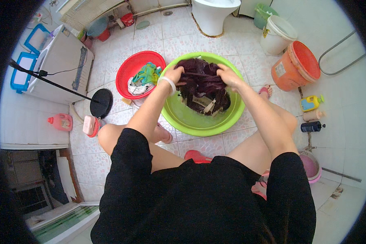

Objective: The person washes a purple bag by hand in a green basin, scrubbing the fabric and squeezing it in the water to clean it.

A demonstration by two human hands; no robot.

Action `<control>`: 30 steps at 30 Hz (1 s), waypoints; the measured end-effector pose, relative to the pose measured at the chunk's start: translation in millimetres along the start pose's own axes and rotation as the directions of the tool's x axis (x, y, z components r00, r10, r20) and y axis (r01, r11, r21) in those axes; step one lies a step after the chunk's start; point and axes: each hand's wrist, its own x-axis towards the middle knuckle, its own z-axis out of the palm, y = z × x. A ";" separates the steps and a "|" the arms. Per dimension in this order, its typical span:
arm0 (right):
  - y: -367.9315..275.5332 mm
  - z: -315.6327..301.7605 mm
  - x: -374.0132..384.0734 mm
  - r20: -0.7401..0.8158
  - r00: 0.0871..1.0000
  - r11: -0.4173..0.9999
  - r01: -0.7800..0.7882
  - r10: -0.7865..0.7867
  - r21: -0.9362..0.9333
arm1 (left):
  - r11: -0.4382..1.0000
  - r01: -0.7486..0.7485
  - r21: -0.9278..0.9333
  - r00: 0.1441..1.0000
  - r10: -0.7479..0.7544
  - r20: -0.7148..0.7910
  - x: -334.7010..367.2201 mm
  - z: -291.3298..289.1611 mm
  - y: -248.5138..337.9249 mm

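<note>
A dark purple garment [203,87] lies bunched in a green plastic basin [191,122] on the tiled floor between my knees. My left hand [174,75], with a white band on its wrist, grips the garment's left side. At the garment's upper right edge, my right hand [227,74] is closed on the cloth. Both hands hold the fabric above the basin. A pale tag shows low on the garment.
A red basin [126,71] with green and white clothes sits left of the green one. An orange bucket [299,65] and a white bucket [277,34] stand at the right, bottles [312,102] below them. A washing machine [63,65] stands at the left, a toilet [213,14] at the top.
</note>
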 end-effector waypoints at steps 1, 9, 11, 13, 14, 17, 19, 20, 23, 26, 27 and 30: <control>-20.3 -1.7 -8.7 0.002 0.998 0.993 -0.055 0.055 0.104 | 1.000 -0.010 0.011 1.000 0.010 0.000 -6.1 -7.1 14.9; -108.2 -66.3 -54.6 -0.001 0.970 0.935 0.234 -0.243 0.266 | 0.973 -0.226 0.050 0.971 0.221 0.089 -90.6 -3.9 137.7; -129.2 -81.7 -59.8 -0.005 0.949 0.904 0.301 -0.315 0.305 | 0.944 -0.323 0.069 0.946 0.320 0.051 -114.0 -4.2 162.6; -150.9 -96.7 -70.3 -0.026 0.934 0.912 0.353 -0.356 0.210 | 0.926 -0.376 0.036 0.925 0.373 0.079 -116.5 -8.4 180.1; -159.9 -100.5 -75.6 -0.062 0.927 0.910 0.376 -0.371 0.174 | 0.916 -0.402 0.009 0.913 0.400 0.082 -119.1 -11.7 187.8; -172.8 -111.2 -74.9 -0.066 0.903 0.883 0.428 -0.424 0.193 | 0.911 -0.412 -0.034 0.907 0.413 0.085 -122.5 -18.2 200.5; -177.8 -103.8 -76.9 -0.139 0.928 0.874 0.372 -0.345 0.312 | 0.926 -0.378 0.004 0.925 0.377 0.032 -121.2 -19.3 200.8; -174.2 -102.7 -74.3 -0.137 0.929 0.874 0.369 -0.343 0.315 | 0.927 -0.375 0.006 0.927 0.375 0.031 -116.0 -22.4 197.8; -144.7 -99.4 -52.5 -0.071 0.897 0.872 0.441 -0.436 0.214 | 0.951 -0.310 -0.001 0.950 0.310 0.040 -94.8 -25.4 181.2; -114.9 -85.3 -24.5 -0.152 0.913 0.898 0.401 -0.378 0.181 | 0.968 -0.248 0.043 0.968 0.246 0.053 -62.6 -34.8 149.4; -101.5 -82.4 -14.0 -0.133 0.938 0.920 0.342 -0.321 0.193 | 0.980 -0.199 -0.025 0.971 0.201 0.128 -50.7 -34.7 137.7; -55.8 -66.9 19.1 -0.148 0.948 0.937 0.306 -0.283 0.169 | 0.987 -0.153 0.045 0.984 0.148 0.100 -25.8 -23.1 96.8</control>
